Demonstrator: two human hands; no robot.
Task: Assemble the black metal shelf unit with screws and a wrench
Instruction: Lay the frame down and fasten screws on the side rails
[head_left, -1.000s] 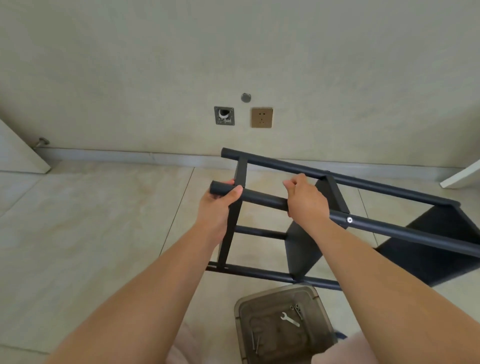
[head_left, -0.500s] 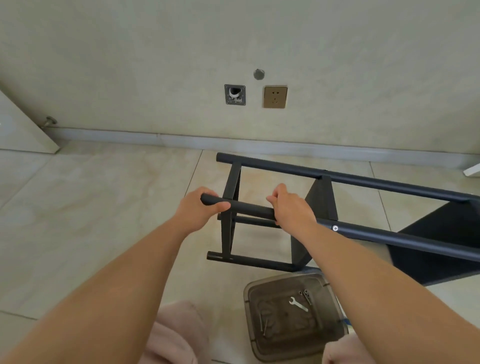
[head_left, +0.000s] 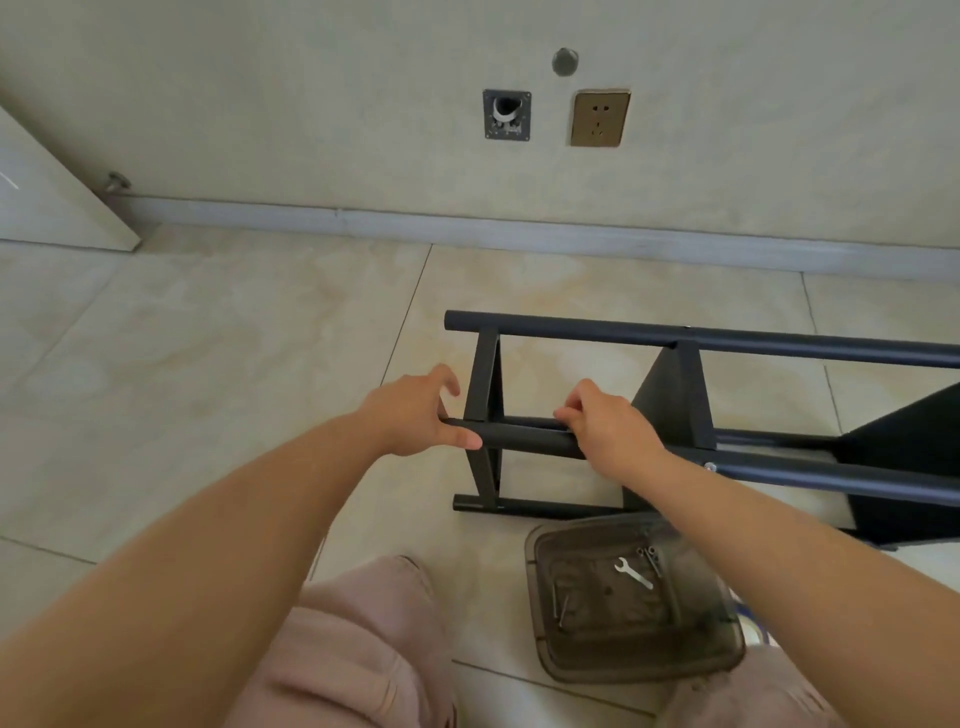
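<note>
Shelf (head_left: 675, 395), black metal, lies sideways on the floor (head_left: 208, 364). My right fingers (head_left: 571, 413) curl round its near tube, left fingers (head_left: 441, 384) loosening. Wrench (head_left: 632, 572) and screws (head_left: 650, 556) sit in the tray (head_left: 571, 670).

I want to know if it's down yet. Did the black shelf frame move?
Yes. The shelf frame has gone down, away from the wall socket, and now rests on the floor beside the tray.
</note>
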